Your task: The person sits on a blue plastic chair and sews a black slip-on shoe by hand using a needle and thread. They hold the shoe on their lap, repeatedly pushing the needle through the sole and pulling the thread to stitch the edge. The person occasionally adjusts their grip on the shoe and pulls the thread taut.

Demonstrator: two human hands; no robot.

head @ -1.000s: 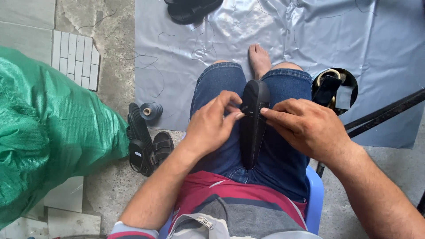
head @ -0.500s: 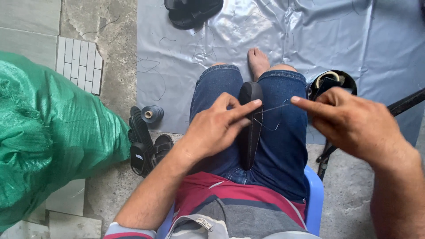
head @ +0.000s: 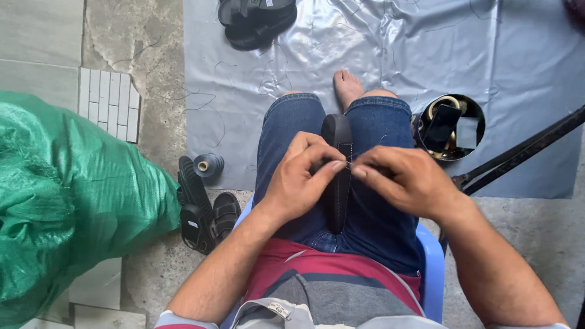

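A black shoe sole [head: 339, 140] stands on edge between my knees, gripped by my blue-jeaned thighs. My left hand [head: 301, 180] holds the sole's left side, fingers curled and pinching at its stitched edge. My right hand [head: 402, 180] is at the sole's right side, fingertips pinched on a thin thread, perhaps with a needle too small to make out. Both sets of fingertips almost meet at the sole's middle. My bare foot [head: 347, 85] rests on a grey plastic sheet [head: 390, 49].
A large green sack [head: 67, 201] fills the left. Black sandals [head: 204, 210] and a grey thread spool [head: 209, 164] lie by my left knee. More black sandals [head: 256, 21] lie at the top. A round tin of tools [head: 448, 125] and a dark metal bar [head: 518, 152] are on the right.
My right hand pulled away to the right with the thread, then came back to the sole. My left hand stayed on the sole.
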